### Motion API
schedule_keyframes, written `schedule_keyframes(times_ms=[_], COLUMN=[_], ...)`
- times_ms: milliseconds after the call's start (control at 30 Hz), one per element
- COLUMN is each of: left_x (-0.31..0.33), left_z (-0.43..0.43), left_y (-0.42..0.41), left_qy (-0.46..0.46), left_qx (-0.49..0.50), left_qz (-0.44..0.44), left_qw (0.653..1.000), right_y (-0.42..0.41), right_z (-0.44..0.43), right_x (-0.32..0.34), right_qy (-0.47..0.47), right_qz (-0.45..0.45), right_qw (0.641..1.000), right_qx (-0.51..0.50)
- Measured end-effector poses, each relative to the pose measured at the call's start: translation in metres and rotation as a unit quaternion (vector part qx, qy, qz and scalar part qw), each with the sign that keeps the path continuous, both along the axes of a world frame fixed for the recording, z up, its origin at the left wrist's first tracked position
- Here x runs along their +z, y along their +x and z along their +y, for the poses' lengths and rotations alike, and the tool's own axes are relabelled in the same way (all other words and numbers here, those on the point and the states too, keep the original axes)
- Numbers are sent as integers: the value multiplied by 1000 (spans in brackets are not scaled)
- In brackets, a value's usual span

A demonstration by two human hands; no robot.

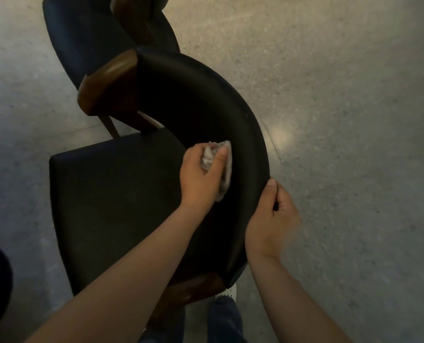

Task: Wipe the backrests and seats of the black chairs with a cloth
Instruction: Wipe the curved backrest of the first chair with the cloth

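**Item 1. Near black chair, centre of frame.** The curved black padded backrest [206, 95] arcs from upper centre to lower right. A brown wooden arm end [107, 80] caps it at the upper left. The flat black padded seat [111, 194] lies at centre left.

**Item 2. Crumpled pale grey cloth [227, 169], centre of frame.** It is bunched in your left hand [201, 174], fingers curled round it. You press it against the inner face of the backrest, about midway along the curve.

**Item 3. Your right hand [270, 219], right of centre.** It is clamped on the backrest's top edge, thumb on the rim and fingers wrapped to the outer side. It appears to steady the chair.

**Item 4. Second black chair [82, 40], upper left.** It stands just beyond the first on the speckled grey floor [329, 120], with neither hand near it.

**Status.** You are on the backrest step of the near chair, working its inner face. The dim light shows no difference between wiped and unwiped areas, so I cannot tell how much of the backrest is done. By the look of things, the near seat and the second chair's backrest and seat are left. The task seems early rather than late.
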State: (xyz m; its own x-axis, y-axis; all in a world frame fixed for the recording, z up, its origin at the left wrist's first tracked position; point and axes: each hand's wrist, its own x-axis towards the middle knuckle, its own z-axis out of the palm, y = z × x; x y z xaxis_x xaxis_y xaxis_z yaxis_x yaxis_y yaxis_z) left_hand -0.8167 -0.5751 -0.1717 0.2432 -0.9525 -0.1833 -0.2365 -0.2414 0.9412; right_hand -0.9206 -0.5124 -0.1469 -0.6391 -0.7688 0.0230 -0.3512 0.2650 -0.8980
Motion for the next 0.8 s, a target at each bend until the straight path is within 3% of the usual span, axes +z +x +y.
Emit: schedule_keyframes(times_ms=[133, 600, 800], left_x=[-10, -48, -74], left_z=[3, -3, -7], left_y=[-4, 6, 28], left_qy=[-16, 85, 240], left_qx=[-52, 9, -17], left_qz=[-55, -26, -18], left_qw=[997, 996, 970], right_y=[0, 2, 2], right_z=[0, 0, 0], right_x=[-2, 4, 6], right_qy=[-1, -7, -9], right_qz=[-8, 0, -4], right_qw=[1000, 1000, 1000], right_qx=[1, 2, 5])
